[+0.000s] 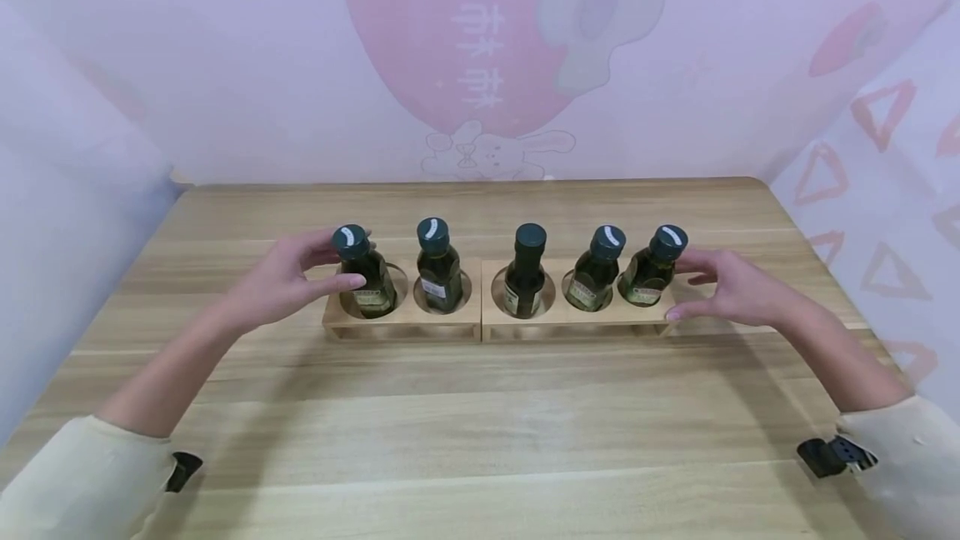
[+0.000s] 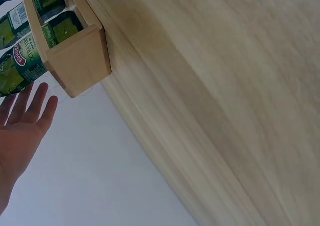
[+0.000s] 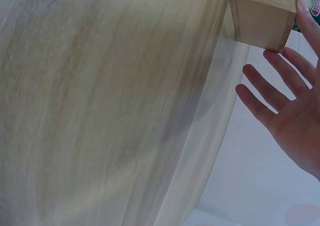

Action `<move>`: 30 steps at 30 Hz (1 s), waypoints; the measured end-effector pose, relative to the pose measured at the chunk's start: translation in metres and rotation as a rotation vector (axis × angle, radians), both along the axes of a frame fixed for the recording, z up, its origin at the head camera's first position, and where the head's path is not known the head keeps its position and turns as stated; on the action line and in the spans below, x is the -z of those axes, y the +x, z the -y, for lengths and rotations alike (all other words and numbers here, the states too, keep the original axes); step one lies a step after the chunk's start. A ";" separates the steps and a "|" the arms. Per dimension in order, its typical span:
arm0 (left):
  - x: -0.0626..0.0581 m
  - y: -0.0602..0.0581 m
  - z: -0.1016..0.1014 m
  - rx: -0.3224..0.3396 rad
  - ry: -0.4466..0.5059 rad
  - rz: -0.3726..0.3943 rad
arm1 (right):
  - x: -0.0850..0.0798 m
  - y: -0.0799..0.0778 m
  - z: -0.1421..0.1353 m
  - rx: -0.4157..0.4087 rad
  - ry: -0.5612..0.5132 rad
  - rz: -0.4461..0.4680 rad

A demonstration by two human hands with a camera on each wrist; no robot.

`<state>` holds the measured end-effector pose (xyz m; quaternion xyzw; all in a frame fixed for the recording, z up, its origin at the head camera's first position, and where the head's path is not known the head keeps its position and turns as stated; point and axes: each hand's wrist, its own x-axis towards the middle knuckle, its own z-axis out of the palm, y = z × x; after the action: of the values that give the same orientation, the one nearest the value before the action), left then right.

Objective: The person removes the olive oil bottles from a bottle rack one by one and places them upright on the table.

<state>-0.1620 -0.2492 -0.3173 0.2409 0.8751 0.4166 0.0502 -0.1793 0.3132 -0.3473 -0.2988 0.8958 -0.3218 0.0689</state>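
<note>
Two light wooden racks with round holes stand end to end: the left rack and the right rack. Dark green bottles with dark caps sit in their holes. My left hand is at the leftmost bottle, thumb in front and fingers behind; in the left wrist view its fingers are spread and fairly straight. My right hand is beside the right rack's end, near the rightmost bottle. Its thumb is at the front corner, and its other fingers extend loosely, spread apart.
Between the end bottles stand another bottle in the left rack, a slimmer-necked bottle and a tilted bottle in the right rack. All rest on a wood-grain table, with a printed pale wall behind.
</note>
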 end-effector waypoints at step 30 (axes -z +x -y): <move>0.002 -0.004 -0.009 -0.020 0.226 0.177 | -0.002 0.002 0.002 0.005 0.018 0.034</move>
<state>-0.1657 -0.2402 -0.3197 0.1987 0.8172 0.5325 0.0957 -0.1775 0.3108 -0.3454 -0.2902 0.8981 -0.3189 0.0862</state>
